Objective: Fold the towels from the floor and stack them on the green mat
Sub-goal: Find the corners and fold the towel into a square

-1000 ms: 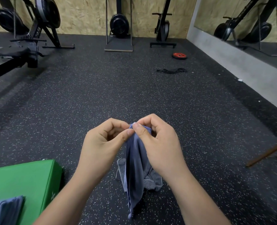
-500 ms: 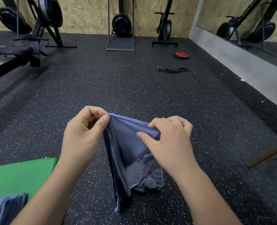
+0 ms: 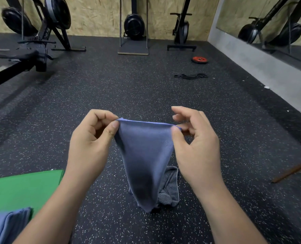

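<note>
A blue towel (image 3: 142,155) hangs in front of me, its top edge stretched between both hands. My left hand (image 3: 91,138) pinches the left corner between thumb and forefinger. My right hand (image 3: 193,141) pinches the right corner with thumb and a finger, the other fingers spread. The towel's lower end touches the floor. Behind it a grey striped towel (image 3: 169,189) lies crumpled on the floor. The green mat (image 3: 22,187) sits at lower left, with a folded blue towel (image 3: 7,224) on its near corner.
Black speckled rubber floor (image 3: 146,88) all round. Rowing machines (image 3: 40,32) stand at the left and along the back wall. A red weight plate (image 3: 200,59) and a black band (image 3: 190,76) lie far right. A brown wooden stick (image 3: 292,170) slants in at right.
My hands have moved apart along the towel's top edge, spreading it from a bunched pinch into a wide, taut edge. The towel now hangs open.
</note>
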The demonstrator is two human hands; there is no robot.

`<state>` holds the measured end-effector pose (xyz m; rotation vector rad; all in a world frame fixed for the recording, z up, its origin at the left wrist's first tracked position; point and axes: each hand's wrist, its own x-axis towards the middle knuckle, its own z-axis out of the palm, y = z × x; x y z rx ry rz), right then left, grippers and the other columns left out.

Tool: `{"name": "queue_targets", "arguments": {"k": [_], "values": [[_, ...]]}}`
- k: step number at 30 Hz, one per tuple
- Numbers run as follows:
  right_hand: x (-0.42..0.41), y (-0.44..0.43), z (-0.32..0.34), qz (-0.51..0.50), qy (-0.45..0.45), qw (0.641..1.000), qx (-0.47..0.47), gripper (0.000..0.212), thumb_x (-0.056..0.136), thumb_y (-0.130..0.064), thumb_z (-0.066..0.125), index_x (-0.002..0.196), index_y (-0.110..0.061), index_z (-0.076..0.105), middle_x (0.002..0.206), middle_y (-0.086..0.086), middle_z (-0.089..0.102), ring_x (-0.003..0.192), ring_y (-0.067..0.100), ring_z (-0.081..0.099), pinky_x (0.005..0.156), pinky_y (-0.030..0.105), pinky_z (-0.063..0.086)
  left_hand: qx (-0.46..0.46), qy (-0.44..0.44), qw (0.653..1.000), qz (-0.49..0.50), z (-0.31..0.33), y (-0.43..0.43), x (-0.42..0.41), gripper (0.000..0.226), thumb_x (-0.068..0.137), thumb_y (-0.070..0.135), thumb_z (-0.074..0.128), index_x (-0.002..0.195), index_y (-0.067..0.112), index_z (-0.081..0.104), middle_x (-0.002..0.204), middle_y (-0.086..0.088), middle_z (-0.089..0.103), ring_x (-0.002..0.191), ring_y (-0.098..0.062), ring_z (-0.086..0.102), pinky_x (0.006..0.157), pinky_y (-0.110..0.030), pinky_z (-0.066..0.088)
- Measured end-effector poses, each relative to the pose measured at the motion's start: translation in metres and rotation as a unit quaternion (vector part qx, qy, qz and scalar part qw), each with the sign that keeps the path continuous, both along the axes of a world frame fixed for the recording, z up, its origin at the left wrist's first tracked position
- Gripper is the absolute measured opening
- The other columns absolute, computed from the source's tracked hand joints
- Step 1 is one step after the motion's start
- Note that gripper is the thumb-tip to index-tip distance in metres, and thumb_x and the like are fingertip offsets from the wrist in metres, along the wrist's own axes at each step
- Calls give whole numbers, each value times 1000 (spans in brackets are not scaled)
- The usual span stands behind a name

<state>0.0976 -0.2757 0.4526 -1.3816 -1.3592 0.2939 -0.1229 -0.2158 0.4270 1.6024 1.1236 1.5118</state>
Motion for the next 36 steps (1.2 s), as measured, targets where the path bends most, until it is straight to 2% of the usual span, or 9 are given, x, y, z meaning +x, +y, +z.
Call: {"name": "queue_targets", "arguments": {"k": [4, 8, 13, 15, 18, 21, 26, 31, 36], "values": [[-3, -2, -1, -2, -139, 989, -41, 56, 88, -9, 67, 138, -34, 61, 123, -22, 62, 122, -3, 52, 114, 42, 40, -16, -6, 997, -79, -3, -5, 10, 20, 102, 11, 72, 111, 27, 64, 91, -1, 75, 87, -18, 68, 83, -41, 52], [-10, -6, -1, 119, -134, 974, -135, 49, 98, -34, 70, 143, -43, 55, 126, -31, 58, 127, -18, 34, 117, 37, 38, -32, 63, 990, -121, -6, -10, 19, 14, 99, 20, 76, 103, 29, 67, 87, 2, 75, 79, -23, 66, 73, -38, 49], [-7, -3, -8, 142, -113, 972, -149, 8, 99, -40, 71, 105, -37, 67, 98, -21, 66, 110, 4, 55, 96, 36, 47, -23, 74, 987, -139, -9, -14, 23, 15, 100, 16, 77, 105, 26, 68, 89, 1, 76, 80, -37, 65, 71, -40, 50], [-5, -1, -8, 147, -79, 974, -154, 8, 100, -37, 72, 98, -32, 66, 95, -16, 69, 102, 11, 61, 84, 33, 49, -36, 22, 988, -149, -12, -15, 25, 16, 97, 21, 77, 108, 27, 65, 97, -4, 76, 90, -36, 69, 80, -50, 56], [-6, -2, -7, 151, -50, 977, -140, 13, 101, -29, 72, 92, -25, 63, 88, -9, 68, 85, 11, 62, 71, 29, 48, -65, -30, 985, -154, -20, -17, 29, 16, 99, 23, 75, 108, 24, 63, 101, -10, 72, 93, -26, 67, 84, -44, 56], [-6, -2, -6, 137, -18, 984, -114, 15, 102, -26, 71, 91, -23, 61, 87, -7, 67, 84, 13, 62, 72, 28, 50, -106, -27, 976, -190, -30, -20, 34, 10, 98, 24, 72, 106, 24, 65, 95, -16, 67, 88, -18, 60, 81, -36, 50], [3, 0, -2, 78, 13, 995, -56, 15, 102, -25, 72, 92, -25, 61, 85, -10, 65, 81, 12, 61, 72, 26, 48, -155, 31, 956, -247, -49, -16, 30, 14, 100, 11, 73, 105, 23, 72, 89, -1, 70, 84, -13, 61, 77, -30, 48], [17, -1, 0, 46, 59, 997, -14, 14, 105, -28, 70, 94, -25, 61, 83, 2, 63, 77, 26, 60, 72, 52, 53, -199, 103, 942, -251, -66, -9, 23, 20, 93, 5, 71, 93, 25, 72, 85, 3, 69, 77, -10, 58, 72, -27, 46], [25, -5, 1, -3, 48, 999, 0, 14, 106, -32, 68, 95, -28, 60, 83, 2, 62, 76, 27, 59, 70, 51, 51, -210, 195, 936, -205, -80, 3, 7, 12, 82, 19, 65, 88, 27, 72, 80, 1, 74, 69, -9, 57, 69, -32, 45]]}}
